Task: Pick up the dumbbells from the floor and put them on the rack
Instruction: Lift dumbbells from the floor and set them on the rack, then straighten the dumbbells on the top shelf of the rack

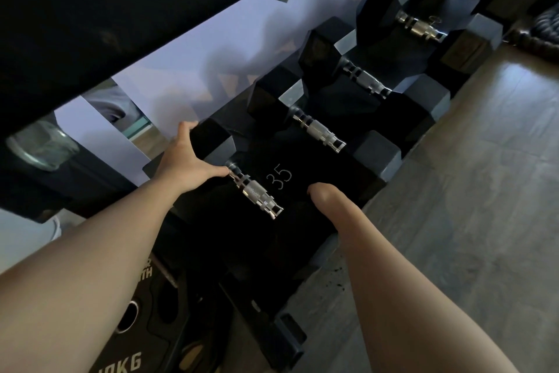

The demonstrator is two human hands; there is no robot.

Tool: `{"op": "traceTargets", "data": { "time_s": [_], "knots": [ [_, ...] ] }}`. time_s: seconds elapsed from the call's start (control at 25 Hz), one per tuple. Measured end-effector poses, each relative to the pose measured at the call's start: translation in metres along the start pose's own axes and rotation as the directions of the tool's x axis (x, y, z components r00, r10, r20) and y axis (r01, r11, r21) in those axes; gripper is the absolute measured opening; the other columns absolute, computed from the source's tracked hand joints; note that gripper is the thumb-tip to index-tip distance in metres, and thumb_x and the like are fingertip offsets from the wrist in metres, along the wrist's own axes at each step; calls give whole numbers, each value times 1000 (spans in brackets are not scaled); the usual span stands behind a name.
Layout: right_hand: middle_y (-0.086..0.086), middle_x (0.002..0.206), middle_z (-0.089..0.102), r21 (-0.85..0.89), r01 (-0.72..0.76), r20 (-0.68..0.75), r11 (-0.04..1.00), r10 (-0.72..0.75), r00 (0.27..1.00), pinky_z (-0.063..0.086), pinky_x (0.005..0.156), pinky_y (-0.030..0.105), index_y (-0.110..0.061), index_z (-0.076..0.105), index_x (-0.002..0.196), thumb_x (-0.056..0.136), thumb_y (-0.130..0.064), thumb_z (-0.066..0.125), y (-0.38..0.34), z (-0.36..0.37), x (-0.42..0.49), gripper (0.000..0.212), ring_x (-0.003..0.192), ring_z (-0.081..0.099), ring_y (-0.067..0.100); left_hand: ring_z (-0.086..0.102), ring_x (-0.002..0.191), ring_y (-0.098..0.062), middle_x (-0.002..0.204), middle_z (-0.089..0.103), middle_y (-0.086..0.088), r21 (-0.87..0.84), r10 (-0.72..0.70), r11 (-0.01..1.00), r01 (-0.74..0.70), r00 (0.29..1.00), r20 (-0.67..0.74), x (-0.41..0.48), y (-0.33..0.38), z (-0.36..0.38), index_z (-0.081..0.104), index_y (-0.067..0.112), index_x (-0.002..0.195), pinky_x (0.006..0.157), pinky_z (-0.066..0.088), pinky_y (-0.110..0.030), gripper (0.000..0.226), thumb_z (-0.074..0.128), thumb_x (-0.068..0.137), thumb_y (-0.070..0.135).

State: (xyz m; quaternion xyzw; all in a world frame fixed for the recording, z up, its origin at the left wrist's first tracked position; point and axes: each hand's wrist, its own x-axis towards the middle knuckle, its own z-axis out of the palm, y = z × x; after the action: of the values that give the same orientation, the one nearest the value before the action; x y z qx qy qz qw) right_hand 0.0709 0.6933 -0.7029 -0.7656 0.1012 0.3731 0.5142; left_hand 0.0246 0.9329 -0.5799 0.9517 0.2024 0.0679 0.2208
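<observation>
A black hex dumbbell marked 35 [279,180] with a chrome handle [257,195] lies at the near end of the rack's lower shelf [284,342]. My left hand [187,164] is clamped over its far head, thumb touching the handle's collar. At the near head, my right hand [322,198] shows only the thumb side; its fingers are hidden behind and under the head. Whether the dumbbell rests fully on the shelf cannot be told.
Several more hex dumbbells [322,132] sit in a row along the shelf towards the upper right. The rack's upper tier [121,10] hangs overhead. A 10KG weight plate [127,354] leans at the lower left. Wood floor [484,191] stretches right, with a coiled rope [541,31] beyond.
</observation>
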Motion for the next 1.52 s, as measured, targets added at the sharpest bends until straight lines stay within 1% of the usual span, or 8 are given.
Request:
{"op": "traceTargets", "data": {
  "time_s": [0.32, 0.48, 0.6, 0.72, 0.88, 1.0, 1.2, 1.52],
  "knots": [
    [19, 139, 56, 27, 29, -45, 999, -28, 999, 42, 110, 43, 0, 56, 135, 102, -20, 39, -1, 0, -9, 42, 127, 53, 36, 54, 110, -26, 129, 47, -7, -145, -87, 987, 71, 990, -108, -9, 11, 16, 36, 32, 135, 78, 48, -36, 80, 77, 72, 59],
    [18, 129, 65, 147, 122, -76, 982, -111, 991, 53, 81, 32, -2, 64, 126, 101, -21, 46, -9, -14, -31, 36, 111, 65, 32, 42, 129, -38, 145, 38, -17, -158, -238, 968, 197, 921, -309, -12, 38, 38, 38, 24, 142, 100, 43, -53, 83, 57, 77, 71],
    [12, 107, 74, 284, 186, -112, 940, -160, 981, 44, 61, 25, -6, 72, 109, 98, -33, 53, -25, -43, -58, 35, 75, 66, 21, 38, 134, -39, 146, 40, -15, -180, -197, 975, 130, 881, -429, -15, 70, 45, 44, 16, 139, 109, 32, -59, 72, 54, 84, 61],
    [5, 97, 76, 358, 292, -198, 887, -233, 952, 47, 65, 26, -16, 73, 91, 95, -42, 55, -38, -86, -83, 32, 78, 68, 20, 47, 126, -32, 137, 48, -12, -255, -39, 963, -87, 891, -452, -22, 108, 52, 53, 14, 131, 108, 36, -53, 57, 54, 88, 53],
    [6, 114, 73, 19, 586, -563, 810, -476, 676, 44, 78, 25, -20, 72, 109, 95, -39, 58, -26, -147, -112, 27, 97, 65, 18, 50, 116, -17, 129, 53, -11, -178, 376, 869, -461, 851, -366, -43, 169, 67, 58, 12, 128, 90, 35, -12, 47, 58, 93, 44],
    [3, 148, 51, -455, 505, -638, 733, -664, 389, 34, 108, 34, -22, 54, 140, 97, -35, 57, 6, -187, -130, 45, 136, 42, 24, 50, 123, -24, 132, 51, -9, -96, 609, 755, -649, 748, -263, -59, 212, 90, 57, 13, 131, 95, 44, -31, 61, 51, 89, 56],
    [9, 161, 29, -643, 255, -672, 722, -692, 264, 19, 117, 46, -25, 42, 148, 94, -38, 59, 62, -254, -176, 58, 148, 22, 29, 52, 120, -25, 128, 55, -9, -163, 748, 598, -785, 620, -237, -94, 295, 133, 57, 11, 134, 96, 48, -41, 65, 51, 88, 56],
    [12, 159, 33, -622, 190, -749, 759, -648, 136, 26, 115, 44, -18, 44, 147, 93, -35, 60, -10, -401, -417, 59, 143, 32, 32, 53, 123, -21, 129, 58, -6, -456, 738, 507, -732, 642, -210, -202, 511, 15, 53, 10, 138, 103, 45, -38, 61, 59, 90, 48]
  ]
}}
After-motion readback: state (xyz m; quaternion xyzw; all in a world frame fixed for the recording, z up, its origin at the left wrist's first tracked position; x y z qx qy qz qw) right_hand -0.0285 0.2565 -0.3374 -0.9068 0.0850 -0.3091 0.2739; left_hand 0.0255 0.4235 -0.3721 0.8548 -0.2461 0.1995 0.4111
